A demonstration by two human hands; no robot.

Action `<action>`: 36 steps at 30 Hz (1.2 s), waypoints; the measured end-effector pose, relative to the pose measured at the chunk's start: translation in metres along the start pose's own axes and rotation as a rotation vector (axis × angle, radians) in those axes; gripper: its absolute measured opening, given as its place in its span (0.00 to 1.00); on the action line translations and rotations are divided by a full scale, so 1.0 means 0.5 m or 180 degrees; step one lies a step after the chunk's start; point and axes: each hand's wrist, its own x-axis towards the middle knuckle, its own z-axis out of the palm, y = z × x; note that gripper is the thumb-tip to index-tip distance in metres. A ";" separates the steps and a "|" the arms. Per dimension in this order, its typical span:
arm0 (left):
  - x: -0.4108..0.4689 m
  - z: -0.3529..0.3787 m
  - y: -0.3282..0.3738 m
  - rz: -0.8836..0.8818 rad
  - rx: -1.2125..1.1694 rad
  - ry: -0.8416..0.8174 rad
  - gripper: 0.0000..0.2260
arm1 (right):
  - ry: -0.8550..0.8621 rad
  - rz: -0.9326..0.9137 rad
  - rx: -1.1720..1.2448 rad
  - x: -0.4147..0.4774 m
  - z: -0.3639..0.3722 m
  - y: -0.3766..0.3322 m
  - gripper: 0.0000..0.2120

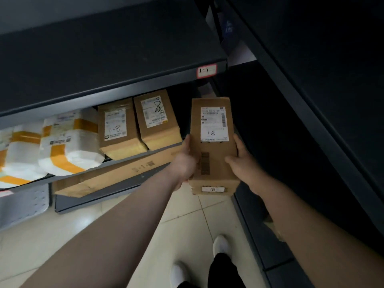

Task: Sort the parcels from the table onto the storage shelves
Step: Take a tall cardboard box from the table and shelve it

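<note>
1. The held parcel (214,146) – a brown cardboard box with a shipping label hand-marked "1-8" – was in the air over the tiled floor (182,225), just off the right end of the lower shelf (44,180) and touching nothing on it.
2. The left hand (184,163) gripped the parcel's left side, fingers curled beneath.
3. The right hand (243,161) gripped its right side, fingers lying over the top face.
4. The upper shelf (104,65) carried a tag (206,71) reading "1-7" at the right end of its front edge.
5. Near the lower shelf's right end stood two cardboard boxes side by side – one marked "1-8" (118,132), one marked "8" (156,121).
6. White foam parcels (70,142) with orange tape lay to their left.
</note>
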 end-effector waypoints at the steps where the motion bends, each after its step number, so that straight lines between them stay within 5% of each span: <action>1: 0.031 -0.005 0.010 0.0061 -0.0149 0.0104 0.30 | -0.0027 -0.0113 -0.0020 0.043 -0.001 -0.007 0.33; 4: 0.116 -0.019 0.030 0.0446 -0.0195 0.0528 0.28 | -0.0096 -0.0588 -0.0604 0.150 0.009 -0.030 0.34; 8: 0.170 -0.028 0.015 0.0561 0.0766 0.0809 0.20 | -0.0606 -0.1067 -0.2232 0.219 0.030 -0.025 0.40; 13: 0.181 -0.069 -0.049 0.1021 0.2736 0.1206 0.31 | 0.0066 -0.1581 -0.3698 0.251 0.048 -0.033 0.36; 18: 0.200 -0.126 -0.053 0.0338 0.3563 0.0922 0.39 | 0.0152 -0.1541 -0.3877 0.278 0.084 -0.066 0.38; 26: 0.214 -0.131 -0.034 0.0282 0.3320 0.0850 0.37 | 0.0225 -0.1521 -0.3843 0.346 0.115 -0.113 0.35; 31: 0.217 -0.129 -0.041 0.0268 0.3291 0.0847 0.38 | 0.0235 -0.1502 -0.3615 0.358 0.113 -0.102 0.46; 36: 0.207 -0.136 -0.041 0.0238 0.3143 0.0857 0.42 | 0.0383 -0.1934 -0.3849 0.322 0.119 -0.070 0.45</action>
